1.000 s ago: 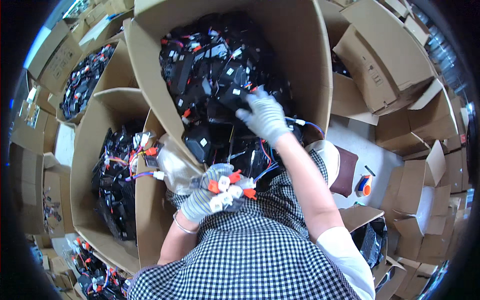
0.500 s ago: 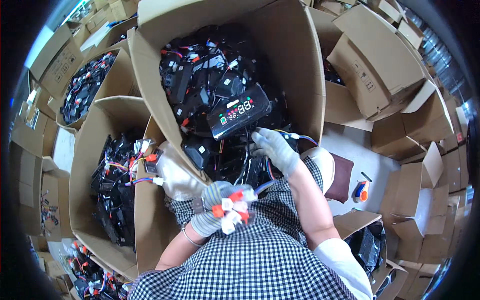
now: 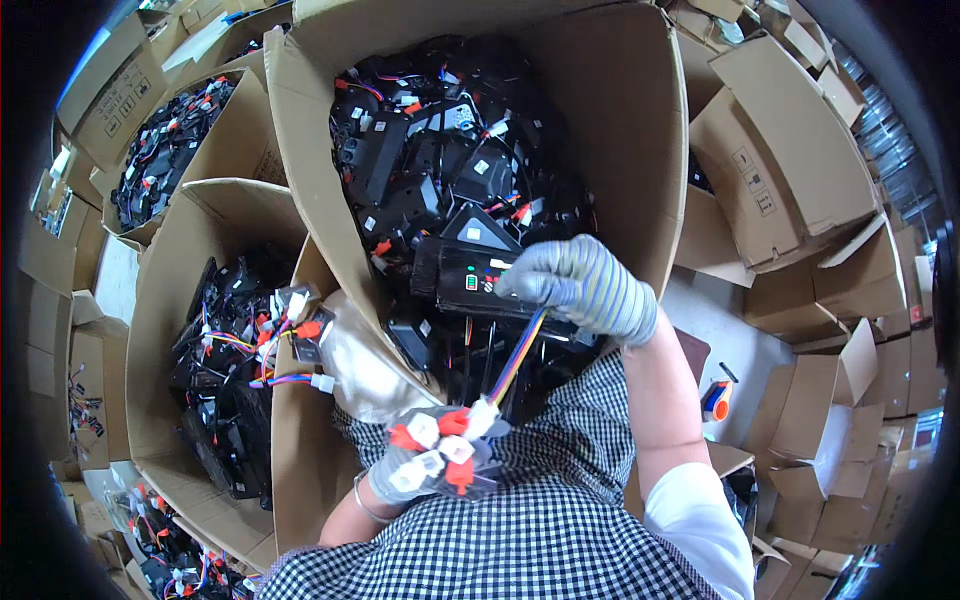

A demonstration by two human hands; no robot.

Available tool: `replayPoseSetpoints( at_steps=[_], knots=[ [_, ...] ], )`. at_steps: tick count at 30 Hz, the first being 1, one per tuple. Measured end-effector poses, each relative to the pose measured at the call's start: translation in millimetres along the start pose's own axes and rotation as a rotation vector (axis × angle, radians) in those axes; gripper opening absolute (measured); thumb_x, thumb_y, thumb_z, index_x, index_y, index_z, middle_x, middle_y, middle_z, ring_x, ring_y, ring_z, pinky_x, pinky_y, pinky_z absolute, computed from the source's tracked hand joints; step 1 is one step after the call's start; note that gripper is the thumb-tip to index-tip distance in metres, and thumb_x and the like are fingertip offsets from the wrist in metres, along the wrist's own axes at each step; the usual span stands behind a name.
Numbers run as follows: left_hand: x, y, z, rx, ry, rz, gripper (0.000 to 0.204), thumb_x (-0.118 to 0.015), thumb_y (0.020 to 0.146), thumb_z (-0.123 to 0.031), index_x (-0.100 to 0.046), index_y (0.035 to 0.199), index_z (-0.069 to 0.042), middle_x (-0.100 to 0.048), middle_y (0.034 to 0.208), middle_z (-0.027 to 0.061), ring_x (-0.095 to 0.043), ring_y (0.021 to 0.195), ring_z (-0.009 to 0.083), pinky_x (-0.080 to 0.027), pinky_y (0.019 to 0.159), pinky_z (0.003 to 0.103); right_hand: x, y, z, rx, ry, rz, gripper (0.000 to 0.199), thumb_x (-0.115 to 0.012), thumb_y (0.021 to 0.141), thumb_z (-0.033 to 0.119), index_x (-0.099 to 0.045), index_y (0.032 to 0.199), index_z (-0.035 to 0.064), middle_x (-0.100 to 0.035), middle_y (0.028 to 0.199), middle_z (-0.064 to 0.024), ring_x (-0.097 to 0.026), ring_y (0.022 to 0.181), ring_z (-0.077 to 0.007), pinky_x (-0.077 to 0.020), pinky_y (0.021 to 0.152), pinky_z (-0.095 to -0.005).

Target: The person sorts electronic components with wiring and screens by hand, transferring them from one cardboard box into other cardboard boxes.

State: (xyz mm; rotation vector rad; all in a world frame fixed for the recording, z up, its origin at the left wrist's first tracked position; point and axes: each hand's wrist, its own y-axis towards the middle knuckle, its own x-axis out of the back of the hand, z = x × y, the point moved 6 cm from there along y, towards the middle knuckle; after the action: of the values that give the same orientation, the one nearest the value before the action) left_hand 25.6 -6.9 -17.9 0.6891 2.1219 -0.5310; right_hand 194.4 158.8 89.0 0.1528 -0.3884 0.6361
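Note:
My left hand (image 3: 388,476), in a grey glove, is closed around a bunch of wire connectors (image 3: 456,448), white and red, with clear plastic about them. My right hand (image 3: 590,285), gloved in striped grey, has its fingers curled together at the upper end of a multicoloured wire cable (image 3: 520,350). That cable slants down to a white plug at the bunch. Behind the right fingers lies a black display panel (image 3: 462,284) with small lit-looking coloured symbols, partly covered by the hand. It rests in the big cardboard box (image 3: 630,130) on other black parts (image 3: 480,175).
At the left, a second cardboard box (image 3: 155,380) holds black units with coloured wires (image 3: 230,400). Another filled box (image 3: 172,145) stands behind it. An orange-and-blue tape roll (image 3: 716,402) lies on the floor at right, near piled cartons (image 3: 770,150).
My right hand has risen and moved right, now in front of the display panel, which sits lower. The connector bunch has shifted slightly lower, and the coloured cable now stretches between both hands.

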Motion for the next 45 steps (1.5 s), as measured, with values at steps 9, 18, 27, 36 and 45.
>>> replayPoseSetpoints(
  at_steps=[9, 18, 27, 36, 45],
  knots=[
    [68.4, -22.4, 11.7, -0.033, -0.677, -0.125, 0.055, -0.069, 0.072, -0.018, -0.049, 0.118, 0.004, -0.053, 0.119, 0.0246, -0.058, 0.098, 0.0273, -0.052, 0.080, 0.036, 115.8, 80.2, -82.2, -0.082, 0.645, -0.490, 0.048, -0.067, 0.083, 0.039, -0.058, 0.114, 0.0026, -0.051, 0.062, 0.0034, -0.047, 0.051, -0.0075, -0.0358, 0.047, -0.0217],
    [71.8, -26.8, 16.4, 0.169, -1.188, -0.156, 0.041, -0.060, 0.085, -0.018, -0.047, 0.121, -0.003, -0.053, 0.110, 0.0141, -0.055, 0.085, 0.0146, -0.051, 0.072, 0.027, 155.7, 125.0, -12.4, 0.091, 0.568, -0.516, 0.033, -0.060, 0.089, 0.015, -0.052, 0.120, 0.0052, -0.059, 0.082, -0.0039, -0.044, 0.052, -0.0034, -0.0328, 0.045, -0.0166],
    [57.6, -9.6, 0.1, 0.095, -0.460, -0.066, 0.041, -0.059, 0.085, -0.016, -0.049, 0.123, -0.003, -0.054, 0.102, 0.0115, -0.054, 0.084, 0.0148, -0.049, 0.070, 0.027, 102.0, 210.9, -208.9, -0.573, 0.323, -0.929, 0.026, -0.060, 0.088, 0.017, -0.054, 0.111, 0.0060, -0.058, 0.078, -0.0066, -0.053, 0.062, -0.0142, -0.0416, 0.052, -0.0245],
    [30.4, -14.5, -14.0, 0.033, 0.275, -0.021, 0.042, -0.057, 0.085, -0.015, -0.051, 0.125, -0.003, -0.056, 0.094, 0.0090, -0.054, 0.082, 0.0151, -0.048, 0.068, 0.027, 40.2, 117.7, -60.0, 0.077, 0.731, -0.643, 0.043, -0.062, 0.085, 0.008, -0.049, 0.126, 0.0046, -0.052, 0.081, -0.0006, -0.036, 0.048, -0.0017, -0.0263, 0.041, -0.0175],
    [-17.2, -3.4, -23.3, -0.285, 1.284, 0.215, 0.033, -0.056, 0.082, -0.019, -0.065, 0.114, -0.018, -0.060, 0.088, 0.0050, -0.057, 0.073, 0.0191, -0.047, 0.068, 0.032, 74.1, -32.2, 49.7, 0.723, 0.746, -1.080, 0.050, -0.065, 0.086, 0.015, -0.045, 0.131, 0.0060, -0.057, 0.081, 0.0007, -0.039, 0.048, 0.0020, -0.0319, 0.041, -0.0146]
  ],
)
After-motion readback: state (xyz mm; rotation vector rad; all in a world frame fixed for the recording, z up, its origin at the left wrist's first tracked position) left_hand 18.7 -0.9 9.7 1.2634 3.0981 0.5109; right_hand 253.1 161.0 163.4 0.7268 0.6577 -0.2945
